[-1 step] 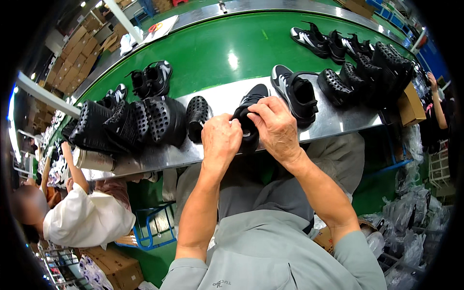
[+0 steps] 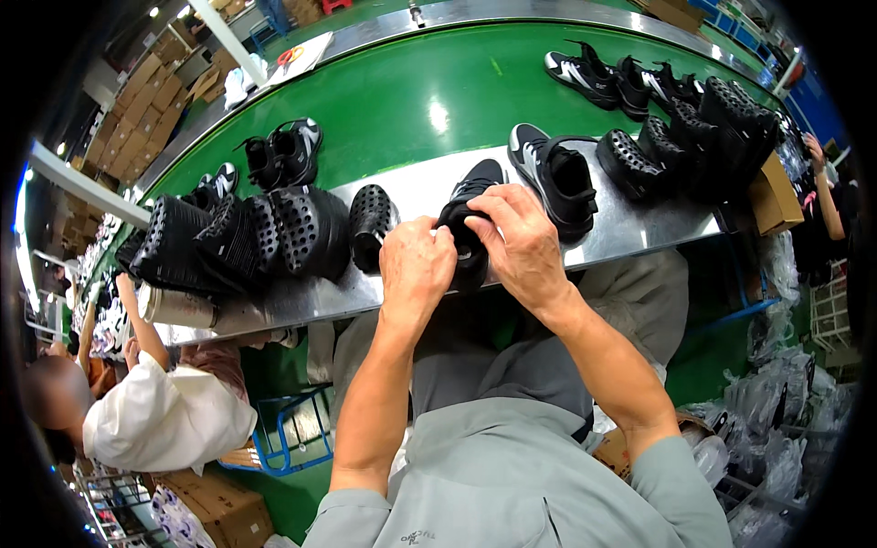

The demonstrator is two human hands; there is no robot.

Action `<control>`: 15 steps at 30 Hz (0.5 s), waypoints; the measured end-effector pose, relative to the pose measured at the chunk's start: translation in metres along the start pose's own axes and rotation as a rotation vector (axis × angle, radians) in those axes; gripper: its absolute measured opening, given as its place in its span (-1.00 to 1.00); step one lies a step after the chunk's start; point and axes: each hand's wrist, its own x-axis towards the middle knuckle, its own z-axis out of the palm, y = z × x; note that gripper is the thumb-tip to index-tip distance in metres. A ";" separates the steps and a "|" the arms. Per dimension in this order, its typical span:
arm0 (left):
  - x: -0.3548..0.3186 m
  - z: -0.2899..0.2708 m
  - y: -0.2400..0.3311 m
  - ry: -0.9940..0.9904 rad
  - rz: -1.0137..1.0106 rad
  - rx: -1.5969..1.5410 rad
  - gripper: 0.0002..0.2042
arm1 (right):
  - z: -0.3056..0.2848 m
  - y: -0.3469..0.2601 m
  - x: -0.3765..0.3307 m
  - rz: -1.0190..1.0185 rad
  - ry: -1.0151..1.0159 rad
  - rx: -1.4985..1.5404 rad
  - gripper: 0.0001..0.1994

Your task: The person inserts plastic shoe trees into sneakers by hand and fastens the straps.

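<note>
At centre frame, the left hand [image 2: 417,265] and right hand [image 2: 525,242] are pinching the collar [image 2: 452,214] of a black shoe [image 2: 478,184] on the bench [image 2: 630,234]. Hardly anything is shifting since the previous picture; the collar handling is continuing.

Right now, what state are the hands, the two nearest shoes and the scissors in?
Middle shoe, held, toe pointing away from the person
Left hand, gripping the shoe's rim
Right hand, pinching the shoe's rim
Right-side shoe, upright, unheld
Scissors, unheld, blades unclear
</note>
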 end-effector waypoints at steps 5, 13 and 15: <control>-0.038 -0.018 0.038 0.411 0.292 0.076 -0.75 | -0.079 0.025 0.008 0.339 0.224 -0.331 -0.67; -0.012 0.035 0.086 0.179 0.546 0.163 -0.67 | -0.070 0.030 -0.014 0.968 -0.056 0.182 -0.37; 0.005 0.040 0.069 0.173 0.640 0.230 -0.73 | -0.058 0.044 -0.024 0.872 -0.016 0.105 -0.45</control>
